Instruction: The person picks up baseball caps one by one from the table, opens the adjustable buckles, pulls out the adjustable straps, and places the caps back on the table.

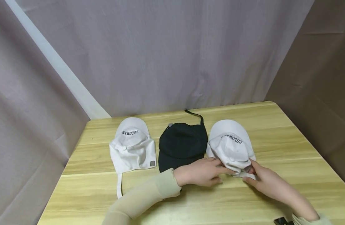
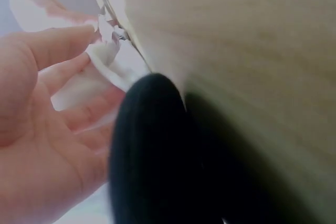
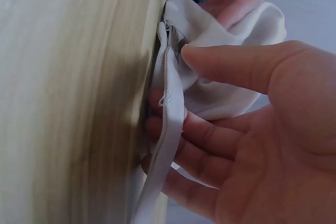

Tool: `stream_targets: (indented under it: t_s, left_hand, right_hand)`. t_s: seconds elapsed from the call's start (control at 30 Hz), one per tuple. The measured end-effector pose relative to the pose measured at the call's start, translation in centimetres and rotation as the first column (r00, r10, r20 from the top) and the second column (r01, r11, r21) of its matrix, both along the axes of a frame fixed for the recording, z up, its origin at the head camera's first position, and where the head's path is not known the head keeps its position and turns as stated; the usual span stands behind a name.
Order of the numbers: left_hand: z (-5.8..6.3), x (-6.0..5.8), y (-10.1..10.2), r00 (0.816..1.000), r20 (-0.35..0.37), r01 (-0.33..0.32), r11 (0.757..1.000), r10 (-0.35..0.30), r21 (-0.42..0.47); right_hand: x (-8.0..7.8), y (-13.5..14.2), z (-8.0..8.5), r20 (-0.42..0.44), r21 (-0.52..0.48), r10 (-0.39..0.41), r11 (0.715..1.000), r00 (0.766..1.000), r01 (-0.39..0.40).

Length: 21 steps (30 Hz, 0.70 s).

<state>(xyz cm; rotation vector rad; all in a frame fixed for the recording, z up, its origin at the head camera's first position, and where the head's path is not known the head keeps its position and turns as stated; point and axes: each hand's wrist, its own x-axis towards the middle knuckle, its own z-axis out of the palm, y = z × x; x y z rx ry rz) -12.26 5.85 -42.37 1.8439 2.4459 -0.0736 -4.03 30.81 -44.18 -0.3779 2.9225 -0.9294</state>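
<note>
The right-hand white cap [image 1: 230,148] lies brim away, its dark lettering upside down. My left hand [image 1: 201,172] reaches across the black cap [image 1: 183,140] and rests nearly straight fingers on the white cap's rear edge; its thumb stands apart. At the near right of that cap, my right hand [image 1: 271,184] holds the back edge between thumb and curled fingers. In the right wrist view the white strap [image 3: 170,114] runs over those fingers, with loose threads at its seam. Some right fingertips are hidden behind strap and cloth.
Another white cap [image 1: 133,150] lies at the left, its strap [image 1: 119,184] hanging toward the near side. A black strap [image 1: 196,115] trails from the black cap to the table's back edge. Curtains [image 1: 161,56] surround the wooden table [image 1: 290,162]. A small black object [image 1: 283,221] shows by my right wrist.
</note>
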Motion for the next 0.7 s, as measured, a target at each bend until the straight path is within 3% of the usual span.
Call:
stream_targets:
  t_s: [0.23,0.47,0.7]
  left_hand:
    - [-0.5,-0.23,0.5,0.999,0.041,-0.018,0.999,0.019,-0.047]
    - [-0.3,-0.2,0.76,0.997,0.075,-0.03,0.995,0.037,-0.091]
    - [0.03,-0.07,0.82,0.998,0.039,-0.039,0.993,0.044,-0.113]
  right_hand:
    - [0.15,0.29,-0.09,-0.023,0.022,-0.008,1.0,1.0,0.009]
    - [0.36,0.69,-0.09,-0.036,-0.024,-0.069,0.997,0.997,0.068]
    - [-0.11,0.46,-0.27,-0.009,0.07,-0.055,0.996,0.998,0.056]
